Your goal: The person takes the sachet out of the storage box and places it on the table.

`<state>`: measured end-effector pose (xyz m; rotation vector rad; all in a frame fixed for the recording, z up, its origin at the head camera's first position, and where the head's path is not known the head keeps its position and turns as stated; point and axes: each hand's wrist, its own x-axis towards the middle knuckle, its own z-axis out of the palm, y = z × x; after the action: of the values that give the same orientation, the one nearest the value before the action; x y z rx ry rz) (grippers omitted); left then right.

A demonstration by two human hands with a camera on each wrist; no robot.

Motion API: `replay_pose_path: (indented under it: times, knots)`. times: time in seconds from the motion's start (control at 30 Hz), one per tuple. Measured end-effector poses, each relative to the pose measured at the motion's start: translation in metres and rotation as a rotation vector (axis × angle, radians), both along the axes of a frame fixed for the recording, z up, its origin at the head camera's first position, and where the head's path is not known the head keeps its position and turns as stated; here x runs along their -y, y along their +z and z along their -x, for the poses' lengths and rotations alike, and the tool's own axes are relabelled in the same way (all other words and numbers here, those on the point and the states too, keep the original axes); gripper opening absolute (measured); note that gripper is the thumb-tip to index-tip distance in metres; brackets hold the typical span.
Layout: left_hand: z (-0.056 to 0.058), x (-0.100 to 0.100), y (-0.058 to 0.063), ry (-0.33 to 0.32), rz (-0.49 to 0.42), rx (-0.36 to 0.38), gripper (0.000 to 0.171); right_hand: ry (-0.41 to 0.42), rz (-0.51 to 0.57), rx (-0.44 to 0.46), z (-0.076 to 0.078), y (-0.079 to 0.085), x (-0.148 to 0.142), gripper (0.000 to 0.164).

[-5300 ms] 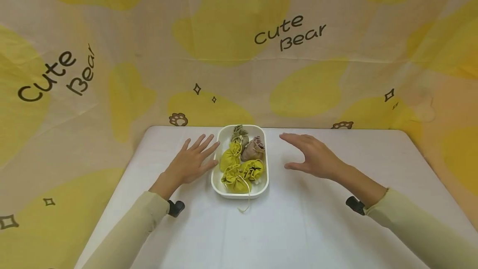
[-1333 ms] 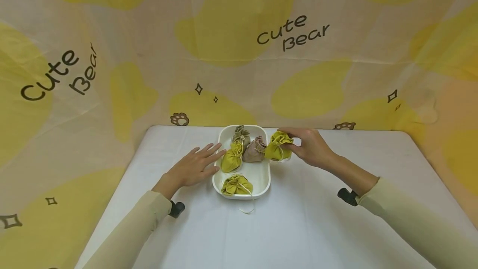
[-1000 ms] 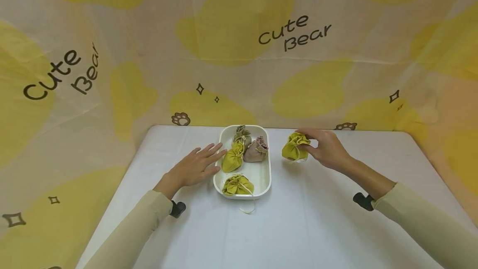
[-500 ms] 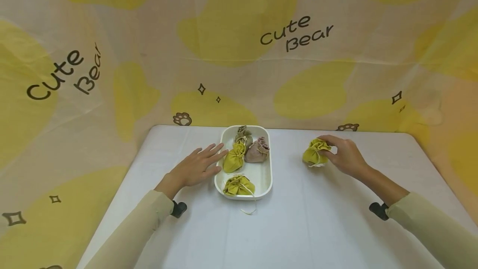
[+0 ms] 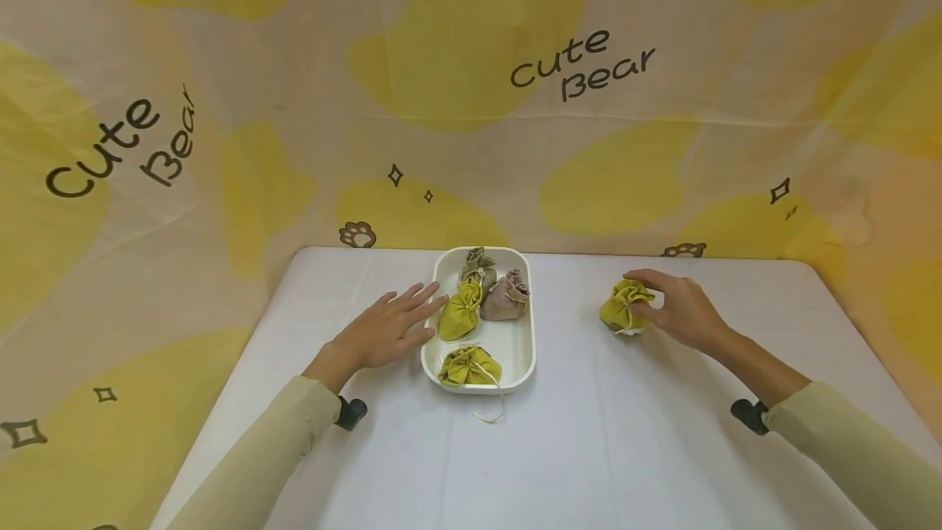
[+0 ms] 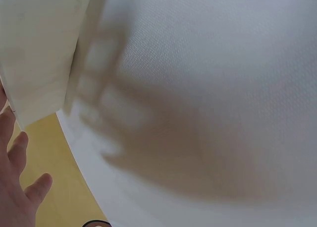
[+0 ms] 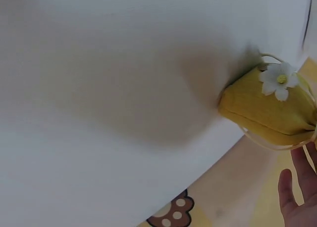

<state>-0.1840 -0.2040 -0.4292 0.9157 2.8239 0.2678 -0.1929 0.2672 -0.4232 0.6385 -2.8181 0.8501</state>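
Note:
My right hand pinches a yellow drawstring pouch by its gathered neck, low over the table right of the tray. The right wrist view shows a white fabric flower on this pouch's side. My left hand has its fingers spread and straight, fingertips at the left rim of a white tray. Inside the tray, one yellow pouch stands at the left and another yellow pouch lies at the front. Behind them are an olive pouch and a mauve pouch.
A white cloth covers the table. From the front yellow pouch a pale cord hangs over the tray's front rim onto the cloth. A printed yellow and beige curtain stands behind the table's far edge.
My right hand has taken the yellow pouch from the tray and carried it right, lowering it toward the table. It has barely moved in the last half second. My left hand stays at the tray.

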Motion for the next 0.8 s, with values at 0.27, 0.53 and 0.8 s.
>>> replay_pose_path:
  times: [0.27, 0.53, 0.8]
  knots:
    - [-0.001, 0.0, 0.0, 0.005, 0.007, 0.01, 0.061, 0.077, 0.024, -0.022, -0.001, 0.009, 0.023, 0.044]
    - [0.0, 0.002, -0.003, -0.019, -0.005, -0.014, 0.061, 0.126, 0.033, -0.017, -0.003, 0.021, 0.058, 0.049]
    - [0.0, 0.002, -0.001, -0.012, -0.004, -0.004, 0.061, 0.223, 0.037, -0.014, -0.011, 0.032, 0.098, 0.052]
